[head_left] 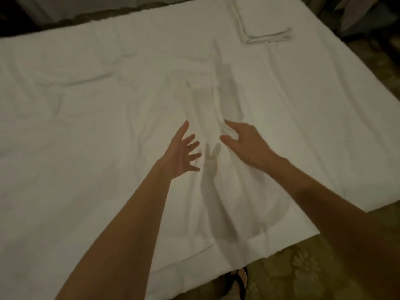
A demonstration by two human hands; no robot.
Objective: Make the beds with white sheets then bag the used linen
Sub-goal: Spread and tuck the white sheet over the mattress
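Note:
A white sheet [108,126] covers the whole bed, with soft wrinkles and a long raised fold running up the middle. My left hand [184,152] hovers just over the sheet near the centre, fingers spread and straight, holding nothing. My right hand [244,141] lies on the sheet beside it, thumb and fingers around the lower end of that fold [218,109], pinching the cloth. A folded white linen [266,20] lies flat near the far right corner of the bed.
The near hem of the sheet [238,247] hangs over the bed edge. A patterned floor [303,269] shows at the lower right, with my sandalled foot [238,280] by the bed. Dark furniture stands past the far right corner.

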